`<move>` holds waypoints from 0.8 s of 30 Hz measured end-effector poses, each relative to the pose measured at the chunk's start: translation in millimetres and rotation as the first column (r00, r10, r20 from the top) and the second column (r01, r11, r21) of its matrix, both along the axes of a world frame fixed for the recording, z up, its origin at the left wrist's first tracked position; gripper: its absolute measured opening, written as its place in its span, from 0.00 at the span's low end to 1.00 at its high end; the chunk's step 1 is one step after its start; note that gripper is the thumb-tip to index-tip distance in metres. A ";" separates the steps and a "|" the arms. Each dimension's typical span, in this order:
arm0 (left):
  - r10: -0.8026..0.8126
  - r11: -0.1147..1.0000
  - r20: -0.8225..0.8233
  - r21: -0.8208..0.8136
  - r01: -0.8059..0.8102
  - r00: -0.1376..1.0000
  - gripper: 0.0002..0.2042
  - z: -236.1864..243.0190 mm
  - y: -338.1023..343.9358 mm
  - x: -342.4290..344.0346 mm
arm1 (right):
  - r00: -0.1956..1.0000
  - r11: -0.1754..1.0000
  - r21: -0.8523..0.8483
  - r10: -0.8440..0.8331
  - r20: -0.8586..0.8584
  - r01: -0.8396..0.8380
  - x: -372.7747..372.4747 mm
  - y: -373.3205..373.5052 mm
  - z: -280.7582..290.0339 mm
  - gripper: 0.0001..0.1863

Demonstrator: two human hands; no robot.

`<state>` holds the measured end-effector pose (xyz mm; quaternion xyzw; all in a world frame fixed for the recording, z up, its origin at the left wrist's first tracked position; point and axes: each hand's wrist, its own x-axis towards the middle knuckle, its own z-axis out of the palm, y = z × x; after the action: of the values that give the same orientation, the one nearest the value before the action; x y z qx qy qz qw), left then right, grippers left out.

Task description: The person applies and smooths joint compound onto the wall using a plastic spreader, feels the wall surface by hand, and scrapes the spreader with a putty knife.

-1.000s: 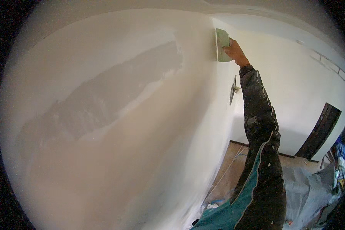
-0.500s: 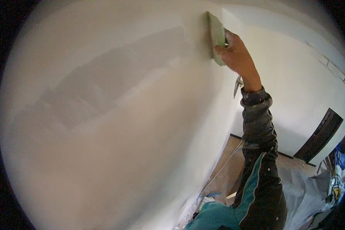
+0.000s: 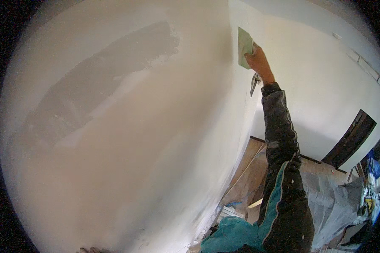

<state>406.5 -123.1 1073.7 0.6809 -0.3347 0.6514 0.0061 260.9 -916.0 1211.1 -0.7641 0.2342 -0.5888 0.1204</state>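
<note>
My right hand (image 3: 259, 61), at the end of a raised arm in a black and teal sleeve, grips a pale green hand float (image 3: 244, 48). The float is held upright, its broad face toward the wall near the corner. Whether it touches the surface cannot be made out. On the wall (image 3: 147, 126) to the left, a darker grey curved band of filler (image 3: 101, 71) runs from lower left to upper right. At the bottom edge, what look like the fingertips of my left hand (image 3: 93, 250) barely show; the rest is out of the picture.
A small dark metal fitting (image 3: 254, 84) shows beside my right wrist. A long dark panel (image 3: 350, 139) leans against the far pale wall. Clear plastic sheeting (image 3: 329, 202) covers things at the lower right, beside a blue bag (image 3: 373, 168). Wooden boards (image 3: 245, 164) stand by the wall's foot.
My right hand and the float have moved away from the grey band, toward the corner and farther off. The float has turned, showing more of its flat green side. Fingertips have appeared at the bottom edge.
</note>
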 end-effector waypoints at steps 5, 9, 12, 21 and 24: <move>0.049 0.999 -0.010 0.020 -0.048 0.999 0.13 -0.2 12.4 -1.4 | 0.986 0.987 -0.004 0.161 0.036 -0.161 36.7 12.4 -25.0 0.24; 0.069 0.997 -0.007 0.016 -0.069 0.998 0.12 1.4 11.5 -5.4 | 0.997 0.999 0.030 -0.031 -0.076 0.033 34.9 72.4 -20.5 0.29; 0.044 0.999 0.005 0.005 -0.045 0.999 0.12 2.9 -4.2 -7.7 | 0.984 0.986 -0.091 -0.148 -0.102 0.139 22.6 129.5 -26.7 0.29; 0.062 0.998 0.042 0.008 -0.062 0.997 0.12 3.0 3.6 -9.5 | 0.924 0.952 0.104 0.305 -0.232 -0.288 -23.2 282.1 -46.4 0.25; 0.075 0.997 0.033 0.009 -0.075 0.997 0.12 1.9 6.0 -12.7 | 0.996 0.994 0.071 0.085 -0.006 -0.084 -24.3 213.0 -66.8 0.26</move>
<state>393.7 -117.2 1075.6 0.6821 -0.3122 0.6608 -0.0273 236.6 -703.0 1144.3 -0.7713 0.2230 -0.5710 0.1712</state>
